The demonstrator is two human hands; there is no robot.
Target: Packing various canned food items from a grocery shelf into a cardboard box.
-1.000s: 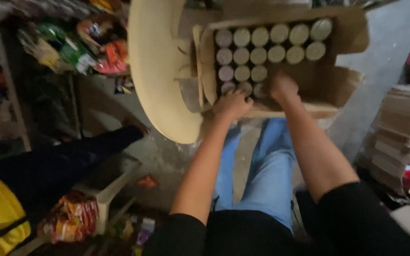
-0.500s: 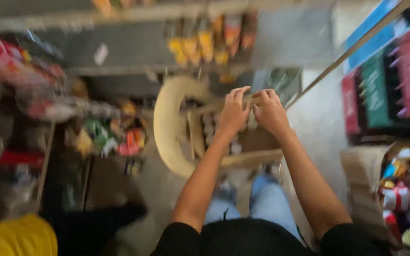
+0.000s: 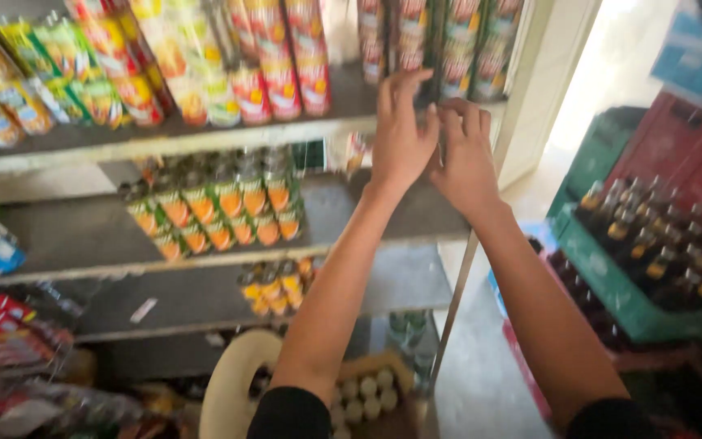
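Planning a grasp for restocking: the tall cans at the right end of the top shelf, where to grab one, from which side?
Grip a tall can around its mid-body, coming from the open front of the top shelf. The cans stand upright and packed side by side, so only their front faces are free. The left hand and right hand are already reaching there.

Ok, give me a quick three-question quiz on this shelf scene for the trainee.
1. True or false: both hands, left hand and right hand, are raised at the top shelf.
2. What stands on the middle shelf? A) orange-labelled bottles B) folded towels C) books
3. What lies in the cardboard box below the arms?

Key
1. True; they are side by side at the tall cans.
2. A, the orange-labelled bottles.
3. Rows of pale round can tops.
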